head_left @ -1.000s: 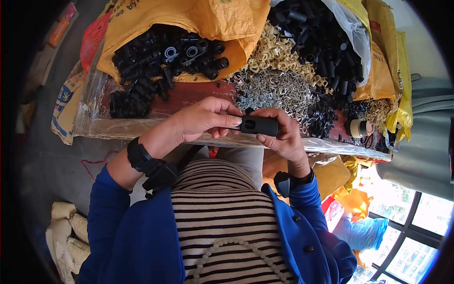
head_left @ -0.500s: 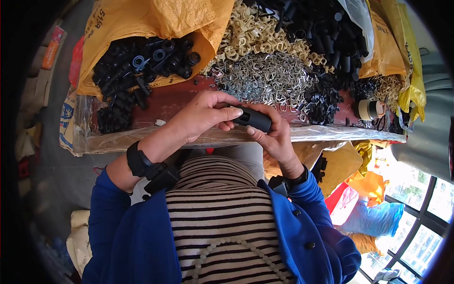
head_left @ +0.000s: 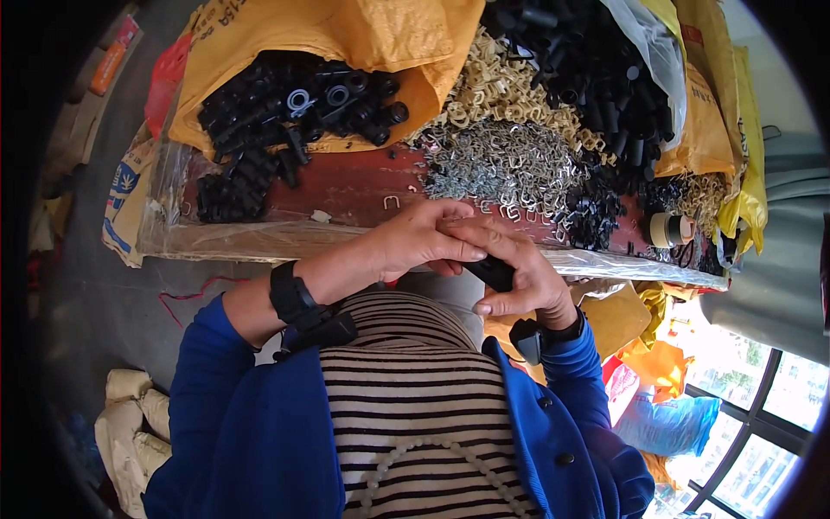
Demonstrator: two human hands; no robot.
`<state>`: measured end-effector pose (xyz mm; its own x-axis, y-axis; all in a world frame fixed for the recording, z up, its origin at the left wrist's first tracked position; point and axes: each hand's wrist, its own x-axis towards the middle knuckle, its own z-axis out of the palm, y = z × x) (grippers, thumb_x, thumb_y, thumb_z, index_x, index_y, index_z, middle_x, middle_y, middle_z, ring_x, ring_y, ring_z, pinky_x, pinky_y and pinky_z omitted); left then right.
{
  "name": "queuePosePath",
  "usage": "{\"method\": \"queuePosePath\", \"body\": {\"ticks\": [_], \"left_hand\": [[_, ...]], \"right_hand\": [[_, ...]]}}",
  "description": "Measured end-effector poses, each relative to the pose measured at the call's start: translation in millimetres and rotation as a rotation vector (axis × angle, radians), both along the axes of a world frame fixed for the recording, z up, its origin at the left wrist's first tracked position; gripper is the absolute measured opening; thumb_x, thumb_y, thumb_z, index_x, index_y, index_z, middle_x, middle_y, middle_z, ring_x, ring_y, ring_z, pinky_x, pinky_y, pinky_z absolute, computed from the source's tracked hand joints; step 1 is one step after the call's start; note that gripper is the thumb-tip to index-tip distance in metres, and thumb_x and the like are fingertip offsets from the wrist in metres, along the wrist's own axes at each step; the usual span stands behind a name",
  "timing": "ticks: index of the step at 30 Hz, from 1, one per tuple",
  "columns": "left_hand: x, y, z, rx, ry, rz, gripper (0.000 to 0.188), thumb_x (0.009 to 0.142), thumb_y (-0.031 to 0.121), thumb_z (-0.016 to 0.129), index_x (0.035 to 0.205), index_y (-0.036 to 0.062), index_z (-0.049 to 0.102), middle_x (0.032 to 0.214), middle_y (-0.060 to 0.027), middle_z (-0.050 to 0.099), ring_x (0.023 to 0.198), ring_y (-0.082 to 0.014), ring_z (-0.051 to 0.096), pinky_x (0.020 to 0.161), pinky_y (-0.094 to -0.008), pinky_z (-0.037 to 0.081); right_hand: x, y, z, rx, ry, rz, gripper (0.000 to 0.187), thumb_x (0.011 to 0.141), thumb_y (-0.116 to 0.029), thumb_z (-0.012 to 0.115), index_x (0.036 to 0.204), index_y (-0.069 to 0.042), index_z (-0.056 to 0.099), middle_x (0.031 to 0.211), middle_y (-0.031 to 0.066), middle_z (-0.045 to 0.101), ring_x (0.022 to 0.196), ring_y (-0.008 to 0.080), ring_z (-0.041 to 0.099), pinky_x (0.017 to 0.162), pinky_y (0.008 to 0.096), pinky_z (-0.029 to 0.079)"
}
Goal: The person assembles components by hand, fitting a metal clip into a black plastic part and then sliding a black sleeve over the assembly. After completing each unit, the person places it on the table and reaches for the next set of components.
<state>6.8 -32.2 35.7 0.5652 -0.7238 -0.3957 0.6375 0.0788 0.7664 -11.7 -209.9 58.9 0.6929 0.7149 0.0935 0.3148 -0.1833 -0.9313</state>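
- Head view: here we are over the table (head_left: pixel 337 186), both hands up at its near edge, and one black part (head_left: pixel 493 272) between them, in front of the person's body.
- Right hand (head_left: pixel 532 278): closed around the part, fingers over the top, thumb along the lower side.
- Left hand (head_left: pixel 417 235): at the part's left end, its fingertips meeting the right fingers; whether it pinches the part or merely touches it, I can't tell from here.
- How far along? Mid-handling, I'd judge: one part is in hand, not laid down. Whether anything is fitted into it, the fingers hide.
- Plenty lies loose: silver clips (head_left: pixel 497 164) in a heap, cream clips (head_left: pixel 510 95) behind, black tubes (head_left: pixel 596 78) to the right, black fittings (head_left: pixel 303 99) spilling from the orange sack (head_left: pixel 346 30). One lone clip (head_left: pixel 392 202) sits just beyond the left hand.
- And the part itself: dark, smooth-looking, tilted down to the right, only a short stretch showing; both ends are covered.
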Motion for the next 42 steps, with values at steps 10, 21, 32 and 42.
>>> {"method": "queuePosePath", "body": {"ticks": [10, 21, 32, 42], "left_hand": [[26, 113, -16, 0.473, -0.797, 0.58, 0.052, 0.068, 0.018, 0.064, 0.111, -0.0002, 0.042, 0.081, -0.0081, 0.057, 0.065, -0.0098, 0.053, 0.058, -0.0213, 0.044], [43, 128, -32, 1.286, -1.543, 0.298, 0.033, 0.068, 0.008, 0.057, 0.099, 0.0031, 0.049, 0.095, -0.0116, 0.047, 0.085, -0.0274, 0.049, 0.069, -0.033, 0.044], [44, 121, -32, 1.195, -1.491, 0.222, 0.029, 0.07, 0.005, 0.053, 0.099, 0.0018, 0.049, 0.098, -0.0133, 0.046, 0.085, -0.0298, 0.049, 0.071, -0.0335, 0.043], [38, 127, -32, 1.05, -1.581, 0.1, 0.024, 0.073, 0.002, 0.05, 0.097, -0.001, 0.05, 0.096, -0.0127, 0.047, 0.082, -0.03, 0.05, 0.072, -0.032, 0.042]], "right_hand": [[-79, -154, -61, -0.235, -0.049, -1.31, 0.019, 0.072, -0.011, 0.06, 0.083, 0.003, 0.055, 0.072, 0.0033, 0.056, 0.066, 0.007, 0.049, 0.06, 0.018, 0.039], [-172, -260, -111, -1.383, -0.548, -1.589, 0.018, 0.069, -0.017, 0.061, 0.079, -0.003, 0.057, 0.07, 0.0094, 0.055, 0.066, 0.0236, 0.053, 0.06, 0.0291, 0.041], [3, -47, -65, -0.458, -0.67, -0.669, 0.01, 0.067, -0.002, 0.057, 0.077, -0.002, 0.055, 0.072, 0.0101, 0.052, 0.066, 0.0252, 0.052, 0.057, 0.0295, 0.042], [22, -21, -86, -0.72, -0.555, -0.61, 0.009, 0.068, -0.009, 0.053, 0.076, -0.006, 0.05, 0.07, 0.0104, 0.046, 0.061, 0.029, 0.051, 0.053, 0.0365, 0.043]]}}
